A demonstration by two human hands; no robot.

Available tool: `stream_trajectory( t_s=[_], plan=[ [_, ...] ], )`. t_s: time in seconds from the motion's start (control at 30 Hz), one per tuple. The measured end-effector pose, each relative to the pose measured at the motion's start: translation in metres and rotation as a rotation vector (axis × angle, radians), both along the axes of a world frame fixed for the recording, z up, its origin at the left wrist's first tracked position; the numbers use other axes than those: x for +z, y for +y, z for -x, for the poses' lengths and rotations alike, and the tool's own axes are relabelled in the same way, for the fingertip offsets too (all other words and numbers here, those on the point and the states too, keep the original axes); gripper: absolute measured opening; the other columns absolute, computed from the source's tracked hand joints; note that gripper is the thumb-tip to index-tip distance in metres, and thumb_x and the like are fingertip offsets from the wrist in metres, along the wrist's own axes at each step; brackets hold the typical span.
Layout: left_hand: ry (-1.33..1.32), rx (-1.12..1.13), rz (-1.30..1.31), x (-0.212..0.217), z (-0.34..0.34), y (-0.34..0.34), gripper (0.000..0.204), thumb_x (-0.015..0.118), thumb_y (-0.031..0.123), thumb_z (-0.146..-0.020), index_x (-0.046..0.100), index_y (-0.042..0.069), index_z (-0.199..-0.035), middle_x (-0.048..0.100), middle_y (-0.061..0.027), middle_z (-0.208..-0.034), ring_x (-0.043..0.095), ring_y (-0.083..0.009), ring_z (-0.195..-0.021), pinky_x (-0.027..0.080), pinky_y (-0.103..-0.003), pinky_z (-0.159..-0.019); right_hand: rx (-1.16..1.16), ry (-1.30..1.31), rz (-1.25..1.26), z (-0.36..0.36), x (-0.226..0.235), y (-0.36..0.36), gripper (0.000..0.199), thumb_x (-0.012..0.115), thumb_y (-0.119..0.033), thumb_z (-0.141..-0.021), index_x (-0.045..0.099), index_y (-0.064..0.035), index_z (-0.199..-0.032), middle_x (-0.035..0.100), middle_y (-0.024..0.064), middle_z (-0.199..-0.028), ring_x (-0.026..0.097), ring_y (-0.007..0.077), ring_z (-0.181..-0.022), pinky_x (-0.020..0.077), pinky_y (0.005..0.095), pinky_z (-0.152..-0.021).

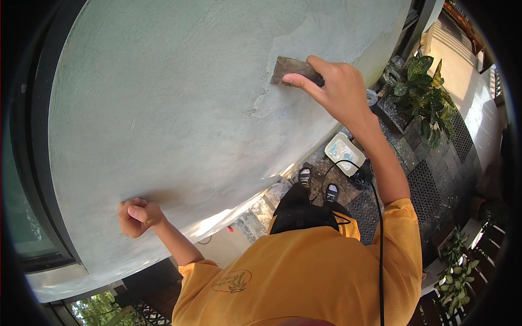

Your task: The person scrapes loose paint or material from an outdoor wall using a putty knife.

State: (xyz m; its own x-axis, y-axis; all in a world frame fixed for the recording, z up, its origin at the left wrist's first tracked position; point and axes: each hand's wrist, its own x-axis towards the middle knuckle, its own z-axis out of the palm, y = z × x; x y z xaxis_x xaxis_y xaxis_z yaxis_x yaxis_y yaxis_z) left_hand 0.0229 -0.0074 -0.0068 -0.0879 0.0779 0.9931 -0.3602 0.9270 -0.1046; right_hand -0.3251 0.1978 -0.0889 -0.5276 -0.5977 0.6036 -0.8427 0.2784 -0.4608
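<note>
A pale grey-green plastered wall (179, 108) fills most of the view before me. My right hand (342, 89) grips a flat, grey-brown rectangular piece (291, 69), thumb on the near side, and holds it at the wall. It lies at the edge of a lighter, uneven patch of plaster; whether the piece is a sanding pad or a scraper I cannot tell. At the lower left, my left hand (140, 216) is a closed fist close to the wall, its shadow beside it, and nothing shows in it.
A pale rectangular tub (345, 154) with whitish-blue residue stands on the floor by my feet. A black cable (379, 244) hangs down along my right side. Leafy plants (424, 89) grow at the right, beside dark paving (424, 190). A dark-framed window (32, 217) borders the wall at left.
</note>
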Motion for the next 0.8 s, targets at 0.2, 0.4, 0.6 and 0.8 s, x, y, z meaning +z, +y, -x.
stream_trajectory(
  t_s=[0.2,0.4,0.6,0.8],
  plan=[
    [-0.005,-0.003,0.002,-0.002,-0.005,-0.002,0.028,0.052,0.016,-0.084,0.053,0.002,-0.061,0.044,-0.0044,-0.043,0.038,-0.0126,-0.038,0.026,-0.024,-0.039,0.007,-0.005,0.02,-0.007,0.002,-0.004,0.054,0.066,-0.056,-0.082,0.06,-0.0033,-0.072,0.049,0.0098,-0.048,0.047,0.0258,-0.041,0.0366,0.0345,-0.044],
    [-0.012,-0.007,-0.008,0.0,-0.002,0.002,0.021,0.047,0.009,-0.08,0.049,0.002,-0.06,0.044,-0.0048,-0.044,0.039,-0.0125,-0.038,0.028,-0.024,-0.04,0.022,-0.02,0.042,-0.006,0.0,-0.002,0.055,0.066,-0.056,-0.083,0.06,-0.0028,-0.071,0.048,0.0107,-0.048,0.047,0.0263,-0.042,0.0367,0.0347,-0.044],
    [-0.008,0.0,-0.029,0.0,-0.003,0.003,0.021,0.047,0.008,-0.079,0.049,0.002,-0.059,0.044,-0.0047,-0.044,0.038,-0.0126,-0.038,0.028,-0.024,-0.04,0.036,-0.028,0.035,-0.015,0.005,-0.005,0.055,0.067,-0.056,-0.082,0.06,-0.0029,-0.072,0.05,0.0103,-0.049,0.048,0.0267,-0.043,0.0372,0.035,-0.045],
    [-0.017,-0.016,-0.007,0.0,-0.003,0.001,0.03,0.052,0.017,-0.087,0.052,0.002,-0.06,0.043,-0.0035,-0.042,0.039,-0.0124,-0.039,0.026,-0.024,-0.039,0.025,-0.044,0.005,-0.007,0.004,-0.003,0.054,0.067,-0.056,-0.082,0.061,-0.0028,-0.074,0.051,0.0096,-0.049,0.048,0.0261,-0.043,0.0373,0.034,-0.045]
  ],
)
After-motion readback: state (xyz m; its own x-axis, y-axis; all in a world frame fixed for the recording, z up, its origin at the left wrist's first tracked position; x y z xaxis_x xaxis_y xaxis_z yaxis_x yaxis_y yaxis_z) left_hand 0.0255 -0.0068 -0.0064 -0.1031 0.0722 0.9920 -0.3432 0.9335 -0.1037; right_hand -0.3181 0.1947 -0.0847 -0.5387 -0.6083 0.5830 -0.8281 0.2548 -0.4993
